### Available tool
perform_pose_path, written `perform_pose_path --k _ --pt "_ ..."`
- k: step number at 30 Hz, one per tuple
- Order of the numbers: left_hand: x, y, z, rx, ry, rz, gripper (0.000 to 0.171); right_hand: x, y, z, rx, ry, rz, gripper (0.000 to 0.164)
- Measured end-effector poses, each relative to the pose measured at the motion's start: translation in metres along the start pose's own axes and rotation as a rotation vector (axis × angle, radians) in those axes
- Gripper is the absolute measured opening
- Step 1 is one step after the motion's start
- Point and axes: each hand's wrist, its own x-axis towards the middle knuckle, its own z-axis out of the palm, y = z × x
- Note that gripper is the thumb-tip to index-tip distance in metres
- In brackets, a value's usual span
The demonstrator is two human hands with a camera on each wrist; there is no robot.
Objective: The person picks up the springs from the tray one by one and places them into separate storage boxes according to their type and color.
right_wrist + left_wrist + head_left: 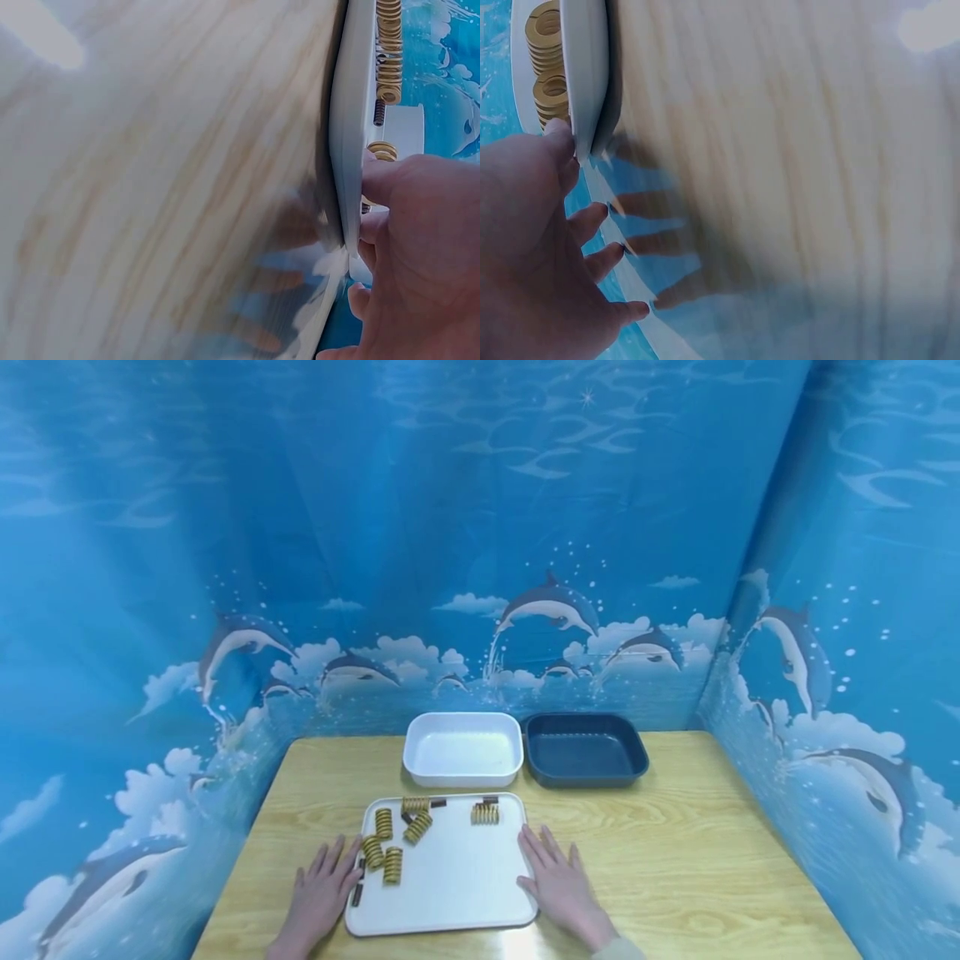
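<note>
A white tray [457,881] lies on the table with gold coil springs and small dark brown springs on it. Several gold springs [392,866] sit in its left part, and one more gold spring [485,814] is near the back right. Beside the tray's left edge rests my left hand [321,889], fingers spread, with its fingertips at the rim. My right hand [561,885] lies likewise along the right edge, its fingertips touching or very near the rim. Dark springs [358,893] lie along the tray's left side. Neither hand holds anything.
Behind the tray stand a white bin [463,750] and a dark blue bin [587,752], side by side. The wooden table [697,835] is bounded at the back and sides by a blue dolphin-print curtain [450,527].
</note>
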Motion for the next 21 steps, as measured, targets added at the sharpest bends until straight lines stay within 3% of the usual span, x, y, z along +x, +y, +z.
perform_pose_path --k 11,21 --pt "0.006 0.015 0.005 0.024 -0.042 -0.013 0.051 -0.007 0.016 -0.001 -0.004 0.004 0.008 0.065" --pt "0.008 0.028 0.007 -0.005 -0.032 -0.002 0.052 -0.012 0.026 -0.004 -0.001 0.036 0.013 0.064"
